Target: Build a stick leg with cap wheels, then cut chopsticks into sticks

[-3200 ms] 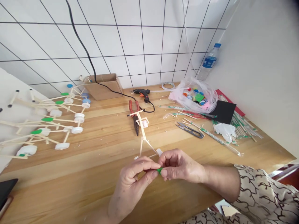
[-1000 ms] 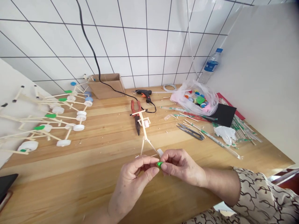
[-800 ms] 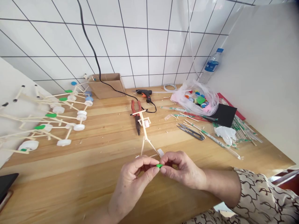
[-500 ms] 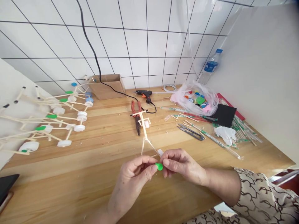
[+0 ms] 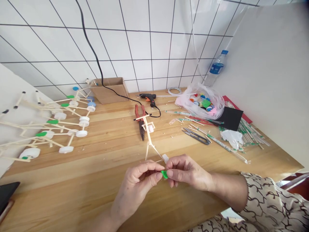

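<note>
Between the fingertips of both hands is a small green piece (image 5: 164, 174), bent or curled, its full shape partly covered. My left hand (image 5: 141, 180) pinches it from the left with thumb and forefinger. From the other side, my right hand (image 5: 185, 172) grips it with thumb and curled fingers. Just beyond the hands stands a small bicycle model (image 5: 149, 137) made of thin wooden sticks, with a dark-tipped handlebar and a white wheel at the far end. Its near end is partly hidden behind my fingers.
Pliers (image 5: 141, 124) lie behind the model, near a glue gun (image 5: 148, 97). Several similar stick models (image 5: 55, 125) stand at left. On the right are snips (image 5: 196, 137), wrapped sticks (image 5: 251, 133), a plastic bag of coloured caps (image 5: 202, 101) and a bottle (image 5: 216, 68).
My right thumb has moved onto the green piece, which now looks more curled. Both hands stay in nearly the same place, and the view has shifted slightly.
</note>
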A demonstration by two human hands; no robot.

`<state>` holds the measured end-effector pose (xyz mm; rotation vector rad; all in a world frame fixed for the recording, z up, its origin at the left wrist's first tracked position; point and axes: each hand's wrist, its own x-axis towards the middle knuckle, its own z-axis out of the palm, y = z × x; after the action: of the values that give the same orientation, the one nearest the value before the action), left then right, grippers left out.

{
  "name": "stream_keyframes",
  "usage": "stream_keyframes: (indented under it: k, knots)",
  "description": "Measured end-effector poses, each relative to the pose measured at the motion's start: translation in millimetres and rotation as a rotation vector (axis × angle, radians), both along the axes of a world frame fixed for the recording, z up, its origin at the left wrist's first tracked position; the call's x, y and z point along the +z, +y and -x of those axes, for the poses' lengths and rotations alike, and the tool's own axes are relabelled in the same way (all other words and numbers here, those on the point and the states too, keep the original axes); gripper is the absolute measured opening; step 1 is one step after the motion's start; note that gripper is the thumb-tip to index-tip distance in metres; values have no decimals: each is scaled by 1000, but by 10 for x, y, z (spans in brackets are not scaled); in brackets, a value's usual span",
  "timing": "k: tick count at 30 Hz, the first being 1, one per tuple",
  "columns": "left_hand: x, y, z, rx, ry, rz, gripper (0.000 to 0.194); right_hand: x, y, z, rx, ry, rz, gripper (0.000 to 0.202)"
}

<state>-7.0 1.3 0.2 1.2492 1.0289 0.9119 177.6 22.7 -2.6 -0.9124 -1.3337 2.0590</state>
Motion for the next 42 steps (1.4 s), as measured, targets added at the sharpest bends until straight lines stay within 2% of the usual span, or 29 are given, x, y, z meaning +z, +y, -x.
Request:
stream_keyframes:
  k: [4, 8, 14, 17, 23, 31, 38, 42]
  knots:
    - [-22, 5, 5, -5, -38, 53, 7, -6, 4, -9, -12, 9, -42, 37]
    - [-47, -2, 11, 9, -73, 54, 6, -17, -16, -7, -72, 43, -148, 30]
    - [-75, -15, 25, 28, -67, 70, 7, 0, -80, -10, -164, -71, -563, 24]
    - [-74, -17, 27, 22, -62, 65, 8, 13, -100, -16, -172, -104, -701, 20]
    - [-23, -24, 22, 30, -58, 0, 9, 31, -107, -8, -171, -144, -680, 14]
    - [-29, -46, 8, 56, -31, -106, 8, 17, -121, 16, -228, -254, -947, 24]
    - [-45, -64, -1, 70, -27, -167, 11, 19, -122, 26, -253, -276, -1052, 10]
    - [-40, -66, -8, 65, -26, -158, 10, 22, -122, 12, -250, -280, -1070, 12]
